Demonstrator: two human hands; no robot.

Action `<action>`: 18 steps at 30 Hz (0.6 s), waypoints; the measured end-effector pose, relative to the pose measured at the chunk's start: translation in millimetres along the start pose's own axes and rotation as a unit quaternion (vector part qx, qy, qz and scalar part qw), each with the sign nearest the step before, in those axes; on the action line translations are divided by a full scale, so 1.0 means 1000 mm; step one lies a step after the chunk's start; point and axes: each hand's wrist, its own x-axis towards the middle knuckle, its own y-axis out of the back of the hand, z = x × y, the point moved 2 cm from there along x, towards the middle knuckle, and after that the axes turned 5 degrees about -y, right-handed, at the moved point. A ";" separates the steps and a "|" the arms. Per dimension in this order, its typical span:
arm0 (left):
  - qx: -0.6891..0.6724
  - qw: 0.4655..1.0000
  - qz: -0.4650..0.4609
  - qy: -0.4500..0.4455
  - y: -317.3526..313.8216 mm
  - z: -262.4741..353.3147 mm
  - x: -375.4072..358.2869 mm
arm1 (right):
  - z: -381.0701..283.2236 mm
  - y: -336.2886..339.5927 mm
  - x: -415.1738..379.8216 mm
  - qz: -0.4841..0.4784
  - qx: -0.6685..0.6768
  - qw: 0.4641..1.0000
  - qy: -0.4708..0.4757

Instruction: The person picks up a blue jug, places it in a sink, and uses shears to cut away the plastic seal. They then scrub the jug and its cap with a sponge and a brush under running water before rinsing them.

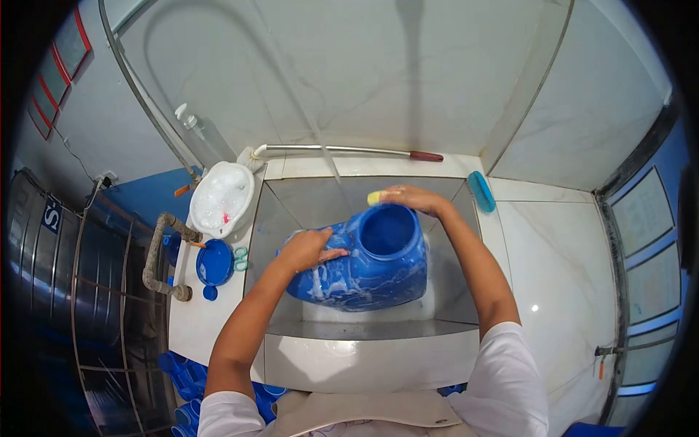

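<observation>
Steady jug [349, 277] in sink [455, 288] with left hand [306, 250], laid against its side, thumb spread; impossible to tell whether gripping. With right hand [411, 197] grasping sponge [375, 198] beside far rim [420, 237], wipe in overlapping strokes at even pressure. Note mouth [391, 230] directed upward at jug's right end, and long axis apparently running left to right.

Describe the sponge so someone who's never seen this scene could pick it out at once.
Start at the grey sink and the soapy blue container in it. Just beyond the container's wide round mouth, the person's right hand holds the sponge at its fingertips. It's small and yellow, unlike the longer turquoise scrubber on the sink's right ledge.
</observation>
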 end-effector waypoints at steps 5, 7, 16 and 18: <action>-0.144 0.972 0.139 0.121 -0.018 -0.045 -0.004 | 0.063 -0.039 0.009 0.364 -0.033 0.929 0.062; -0.188 0.960 0.168 0.124 -0.029 -0.066 -0.003 | 0.051 -0.084 0.000 0.510 -0.075 0.843 0.153; -0.386 0.891 0.129 0.201 -0.027 -0.032 -0.014 | 0.018 -0.068 -0.015 0.470 0.006 0.870 0.151; -0.368 0.907 0.090 0.186 -0.026 0.000 -0.023 | -0.021 -0.058 -0.050 0.454 0.054 0.879 0.138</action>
